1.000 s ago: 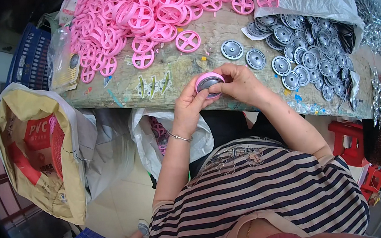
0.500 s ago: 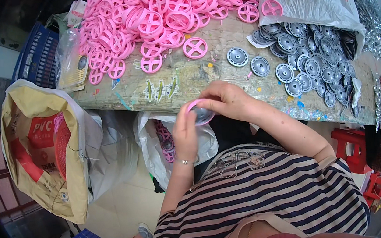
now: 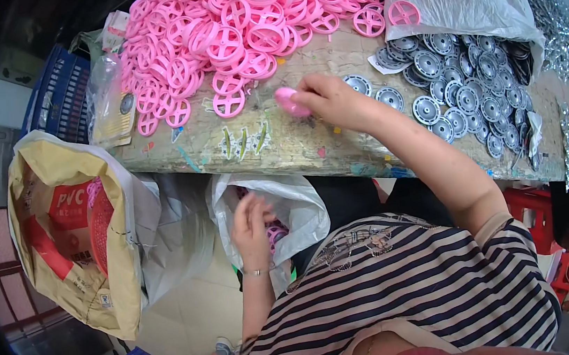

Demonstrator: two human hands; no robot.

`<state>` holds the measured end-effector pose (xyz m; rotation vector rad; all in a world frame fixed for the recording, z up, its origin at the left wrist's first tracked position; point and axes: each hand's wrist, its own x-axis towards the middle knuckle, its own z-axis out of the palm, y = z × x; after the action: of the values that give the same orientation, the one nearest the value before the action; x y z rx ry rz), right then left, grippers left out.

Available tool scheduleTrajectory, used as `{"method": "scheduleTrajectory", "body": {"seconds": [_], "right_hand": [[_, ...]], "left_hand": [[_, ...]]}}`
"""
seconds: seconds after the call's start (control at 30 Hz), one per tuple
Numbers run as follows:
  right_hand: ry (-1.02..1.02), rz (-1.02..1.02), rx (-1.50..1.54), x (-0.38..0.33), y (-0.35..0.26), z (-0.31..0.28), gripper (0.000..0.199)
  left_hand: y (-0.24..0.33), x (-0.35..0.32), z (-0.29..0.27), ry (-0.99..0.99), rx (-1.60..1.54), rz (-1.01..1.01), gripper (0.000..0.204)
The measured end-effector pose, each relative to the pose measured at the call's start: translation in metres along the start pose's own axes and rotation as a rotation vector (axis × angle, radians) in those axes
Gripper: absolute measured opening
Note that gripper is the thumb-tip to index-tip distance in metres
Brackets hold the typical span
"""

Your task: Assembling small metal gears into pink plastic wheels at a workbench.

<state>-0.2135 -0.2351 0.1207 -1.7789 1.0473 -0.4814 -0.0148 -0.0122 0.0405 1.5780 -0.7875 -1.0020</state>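
Observation:
My right hand (image 3: 333, 102) pinches a pink spoked plastic wheel (image 3: 291, 102) just over the table, its face tilted away from me. Below the table edge, my left hand (image 3: 254, 228) hovers at the mouth of a white plastic bag (image 3: 304, 210), fingers apart and nothing visible in them. Inside that bag lie pink wheels (image 3: 277, 234), partly hidden by the hand. A big heap of pink wheels (image 3: 227, 40) covers the far side of the table. Silver-grey round discs (image 3: 468, 97) are piled to the right, with two single discs (image 3: 388, 97) nearer my right hand.
A white printed plastic bag (image 3: 454, 0) lies behind the discs, beside silver tinsel (image 3: 560, 41). On the left stands a large open paper sack (image 3: 75, 278). Leaf-shaped stickers (image 3: 244, 141) lie on the worn wooden table (image 3: 324, 155). A red stool (image 3: 530, 209) is at the right.
Both hands held a pink wheel with a grey disc together; they have parted. My left hand dropped to the bag without it, while my right hand moved up and now holds a pink wheel.

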Motion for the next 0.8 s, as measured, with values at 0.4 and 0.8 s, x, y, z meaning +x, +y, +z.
{"method": "scheduleTrajectory", "body": {"seconds": [0.4,0.8], "right_hand": [[0.628,-0.308,-0.686,-0.036,0.073,-0.036,0.034],[0.344,-0.313,-0.238,-0.055,0.022,-0.001,0.026]], "left_hand": [[0.050,0.052,0.119,-0.387,-0.362,-0.140,0.028],[0.041,0.062,0.116,-0.457,-0.628,-0.258,0.033]]}}
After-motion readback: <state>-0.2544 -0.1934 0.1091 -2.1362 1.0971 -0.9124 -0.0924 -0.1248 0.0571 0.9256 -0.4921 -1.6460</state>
